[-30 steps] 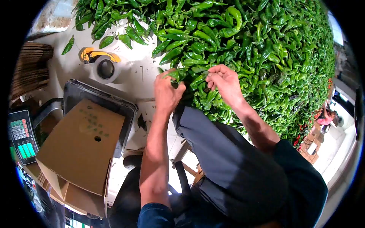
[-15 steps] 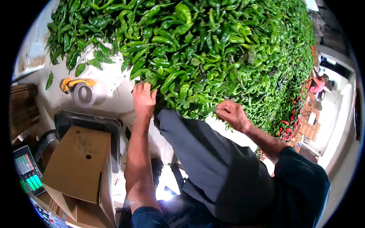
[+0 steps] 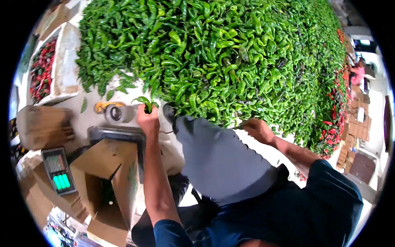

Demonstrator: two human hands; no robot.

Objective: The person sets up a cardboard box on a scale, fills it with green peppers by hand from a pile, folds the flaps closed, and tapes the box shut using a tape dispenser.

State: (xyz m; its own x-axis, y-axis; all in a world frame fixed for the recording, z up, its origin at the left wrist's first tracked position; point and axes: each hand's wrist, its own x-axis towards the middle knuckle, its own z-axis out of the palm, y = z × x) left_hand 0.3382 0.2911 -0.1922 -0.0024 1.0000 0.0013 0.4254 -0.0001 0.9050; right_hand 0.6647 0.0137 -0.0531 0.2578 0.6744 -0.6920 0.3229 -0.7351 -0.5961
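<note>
My left hand (image 3: 149, 119) is closed around a green pepper (image 3: 143, 99), its curved end sticking out past the fingers at the near edge of the pile. At the pile's front edge, further right, my right hand (image 3: 258, 131) is closed with fingers pinched together. A small dark bit shows at its fingertips, too unclear to name. Both hands border a large heap of green peppers (image 3: 214, 53) on a white surface. Grey cloth (image 3: 222, 160) covers my lap between my arms.
A tape dispenser (image 3: 114, 113) lies on the white surface to the left. Nearer stand an open cardboard box (image 3: 105, 160) with dark green contents and a display with keypad (image 3: 59, 171). Red peppers (image 3: 43, 72) fill a lined box. A person in pink (image 3: 357, 74) is far right.
The view has swung left, bringing the box of red peppers in. My left hand has drawn back from the pile with a green pepper. My right hand stays by the pile's edge.
</note>
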